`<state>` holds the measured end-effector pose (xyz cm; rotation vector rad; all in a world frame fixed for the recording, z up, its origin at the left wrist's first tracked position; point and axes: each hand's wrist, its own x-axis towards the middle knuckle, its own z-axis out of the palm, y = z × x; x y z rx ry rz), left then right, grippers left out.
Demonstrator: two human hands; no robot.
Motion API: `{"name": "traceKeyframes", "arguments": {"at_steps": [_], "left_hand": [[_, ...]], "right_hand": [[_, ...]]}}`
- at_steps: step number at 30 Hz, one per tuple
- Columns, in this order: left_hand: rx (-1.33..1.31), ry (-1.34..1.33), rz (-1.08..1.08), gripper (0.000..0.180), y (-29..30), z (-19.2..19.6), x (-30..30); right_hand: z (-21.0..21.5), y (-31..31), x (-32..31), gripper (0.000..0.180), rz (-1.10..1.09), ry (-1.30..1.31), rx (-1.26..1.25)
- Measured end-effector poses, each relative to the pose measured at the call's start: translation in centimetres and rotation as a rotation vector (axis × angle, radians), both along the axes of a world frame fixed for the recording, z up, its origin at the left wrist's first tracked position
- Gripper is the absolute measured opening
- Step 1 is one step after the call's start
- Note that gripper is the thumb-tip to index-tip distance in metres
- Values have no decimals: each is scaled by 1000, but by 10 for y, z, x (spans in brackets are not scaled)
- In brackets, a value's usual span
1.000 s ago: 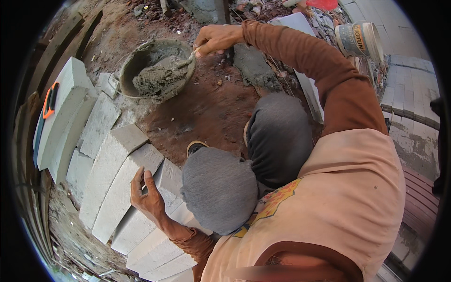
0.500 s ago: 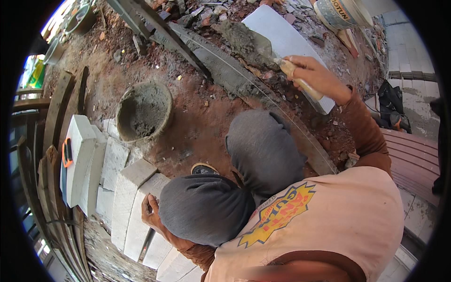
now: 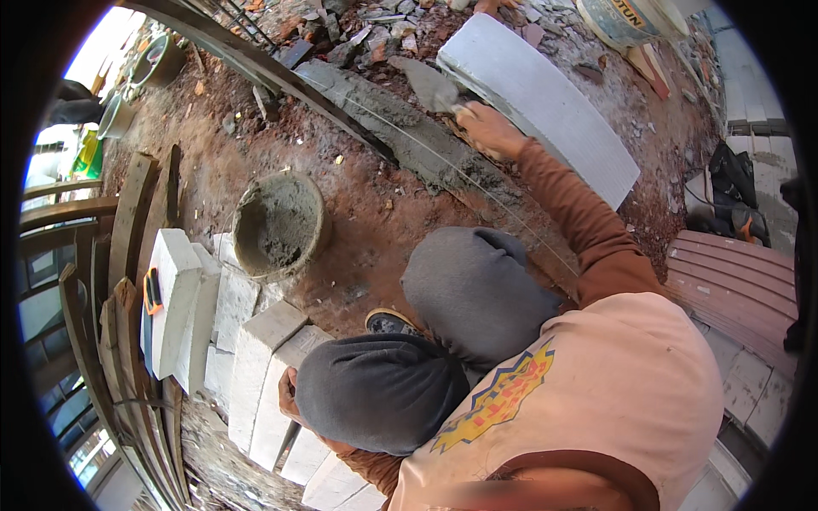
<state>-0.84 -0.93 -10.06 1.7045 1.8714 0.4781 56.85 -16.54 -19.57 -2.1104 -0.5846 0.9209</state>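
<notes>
Well, from my remote post I saw, farthest left, weathered planks (image 3: pixel 132 213) leaning in a row, and next to them a saw (image 3: pixel 152 292) with an orange and black handle against a white block (image 3: pixel 176 298). More pale blocks (image 3: pixel 256 375) lay side by side toward the knees. The left hand (image 3: pixel 288 396) was down by the nearer knee, just beside those blocks; the leg hid most of its fingers, so I could not tell whether it held anything. Above it on the reddish soil stood a round bowl (image 3: pixel 320 230) with grey mortar (image 3: pixel 277 230) in it.

Across the middle I had a strip of wet mortar (image 3: pixel 430 166), with a thin string (image 3: pixel 460 174) stretched along it. The trowel (image 3: pixel 430 88) had its blade near the strip, pointing up and left, and the right hand (image 3: pixel 490 129) was closed around its handle, which was mostly covered. Just right of that hand lay a long white slab (image 3: pixel 541 106), with part of another person's hand (image 3: pixel 492 7) near its far end. Beyond stood a pale bucket (image 3: pixel 622 25), and farthest right, a pinkish ribbed panel (image 3: pixel 733 285).
</notes>
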Motion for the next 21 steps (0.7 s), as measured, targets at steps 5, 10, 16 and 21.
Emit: {"name": "traceKeyframes", "arguments": {"at_steps": [5,10,16,21], "left_hand": [[-19,65,4,27,8,-4,2],[-32,121,7,27,15,-11,3],[-32,164,33,27,19,-12,6],[-25,192,23,28,19,-12,7]], "right_hand": [[8,-79,4,40,-64,481,-212],[13,-89,-14,41,-121,745,-303],[-3,16,-1,43,-90,698,-123],[-18,113,30,40,-46,695,-1]]}}
